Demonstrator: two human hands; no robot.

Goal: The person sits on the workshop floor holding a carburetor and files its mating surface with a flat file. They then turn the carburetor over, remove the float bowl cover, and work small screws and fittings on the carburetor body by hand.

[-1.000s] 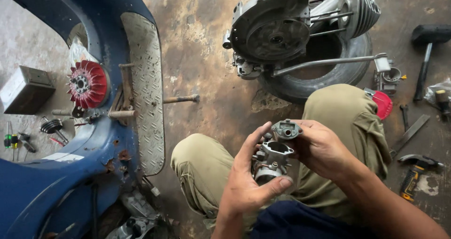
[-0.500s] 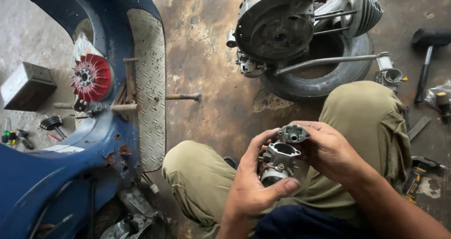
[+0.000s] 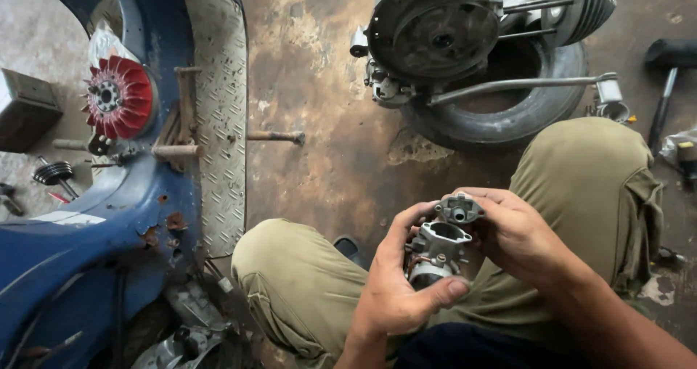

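2 hands meet low in my view, at about 5 o'clock: my left hand (image 3: 396, 296) curls shut around the body of a small grey metal carburettor (image 3: 438, 249), thumb pressed under it, while my right hand (image 3: 519, 235) pinches its top cap at 1 o'clock of the body. I see the carburettor between my knees, with the engine (image 3: 435, 28) on a tyre (image 3: 501, 119) at 12 o'clock and the blue scooter frame (image 3: 94, 238) with its red fan (image 3: 120, 97) at 9 o'clock.
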